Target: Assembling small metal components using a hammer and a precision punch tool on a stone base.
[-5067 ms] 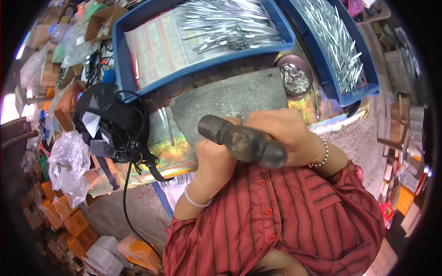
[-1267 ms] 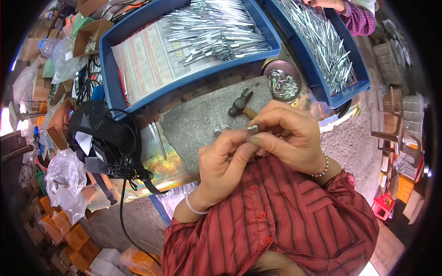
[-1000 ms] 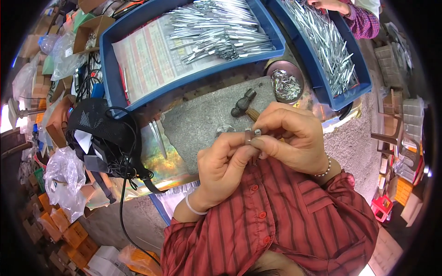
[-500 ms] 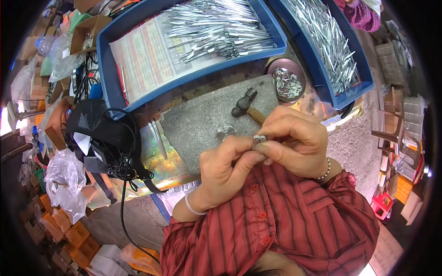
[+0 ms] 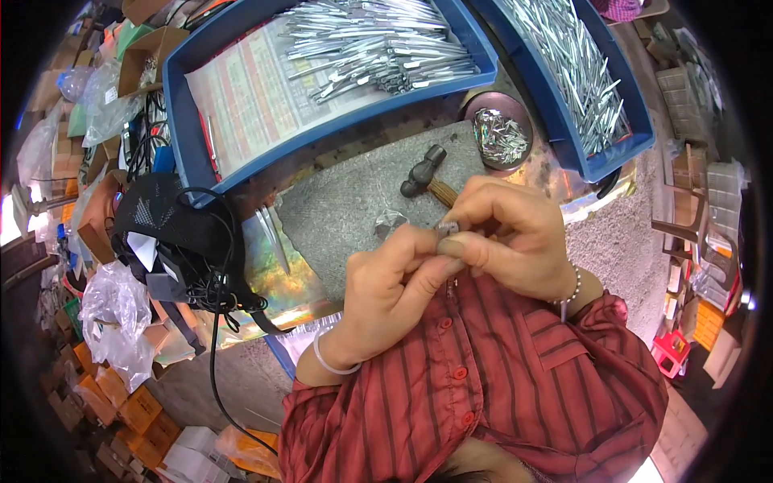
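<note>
– The left hand and right hand are pinching a small, partly hidden metal piece between their fingertips. What's changed?
– The hammer isn't being held anymore; it's lying on the grey slab at their eleven o'clock, leaving both hands working on the piece.

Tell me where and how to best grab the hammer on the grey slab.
Probably by the wooden handle of the hammer, coming from the near right side: the hammer lies on the grey slab with its dark head farther away, and the handle slants back toward the right hand, which hides its end.
</note>
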